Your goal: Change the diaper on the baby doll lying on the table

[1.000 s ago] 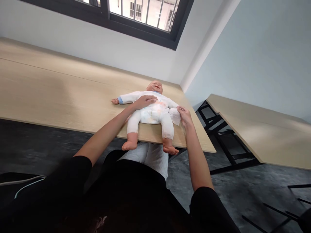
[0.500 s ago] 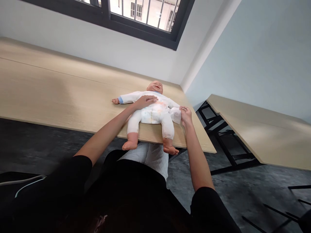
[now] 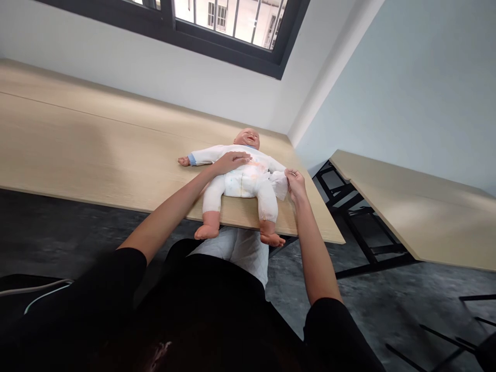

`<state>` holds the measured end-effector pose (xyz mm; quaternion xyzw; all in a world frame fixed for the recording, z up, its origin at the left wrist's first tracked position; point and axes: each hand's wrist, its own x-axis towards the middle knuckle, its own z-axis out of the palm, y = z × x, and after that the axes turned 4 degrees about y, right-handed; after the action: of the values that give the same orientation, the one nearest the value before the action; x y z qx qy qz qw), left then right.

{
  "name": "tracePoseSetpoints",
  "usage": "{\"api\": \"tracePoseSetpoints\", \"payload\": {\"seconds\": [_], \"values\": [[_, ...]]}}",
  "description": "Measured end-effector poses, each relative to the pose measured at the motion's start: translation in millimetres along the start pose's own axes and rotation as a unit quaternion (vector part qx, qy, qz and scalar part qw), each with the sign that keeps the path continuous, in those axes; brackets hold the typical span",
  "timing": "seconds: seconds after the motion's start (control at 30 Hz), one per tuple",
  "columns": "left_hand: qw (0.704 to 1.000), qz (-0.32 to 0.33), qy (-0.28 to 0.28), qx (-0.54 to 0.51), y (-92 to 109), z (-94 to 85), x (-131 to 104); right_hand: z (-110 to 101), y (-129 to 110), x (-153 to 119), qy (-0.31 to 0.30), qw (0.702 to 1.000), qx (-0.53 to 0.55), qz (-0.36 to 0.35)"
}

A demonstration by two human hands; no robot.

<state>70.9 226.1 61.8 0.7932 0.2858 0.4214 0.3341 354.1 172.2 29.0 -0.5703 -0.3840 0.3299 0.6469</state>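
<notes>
- Baby doll (image 3: 242, 178) lies face up near the front edge of the table (image 3: 96, 150), both legs hanging over the edge towards us.
- Our left hand (image 3: 231, 161) rests flat and open on the doll's chest, pinning it down.
- Our right hand (image 3: 296, 185) is pinched shut on the white cloth (image 3: 278, 184) at the doll's side, just beside its hip.
- We judge the work mid-way: doll dressed in a white suit, the cloth not yet tucked or pulled free; which one, we cannot tell.
- More white fabric (image 3: 240, 253) hangs below the table edge, over our lap.
</notes>
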Motion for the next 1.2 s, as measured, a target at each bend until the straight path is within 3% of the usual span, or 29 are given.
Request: {"api": "tracePoseSetpoints", "payload": {"seconds": [1.2], "values": [[1.0, -0.003, 0.007, -0.015, 1.6, 0.5, -0.1, 2.8, -4.1, -4.1, -0.006, 1.0, 0.02, 0.021]]}}
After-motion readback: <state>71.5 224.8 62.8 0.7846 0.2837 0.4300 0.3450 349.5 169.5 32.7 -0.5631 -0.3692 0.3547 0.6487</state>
